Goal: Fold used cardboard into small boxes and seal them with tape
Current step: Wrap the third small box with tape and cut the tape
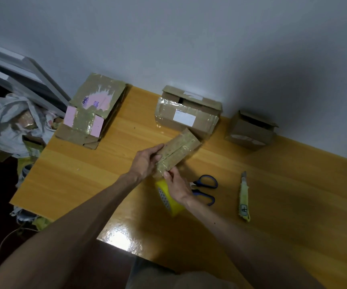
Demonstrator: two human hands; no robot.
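Above the table [68, 184], both hands' grips pinch the cardboard box [180, 151].

Your right hand [176, 186] covers part of the yellow tape roll [176, 209] and the scissors' [204, 195] blades. Small box [179, 152]: near end lost under it and your left hand [145, 161]. Knife [244, 197] marking too small to read. Table [293, 195] cut off at right edge. Heap [12, 122] beside it too dark to sort.
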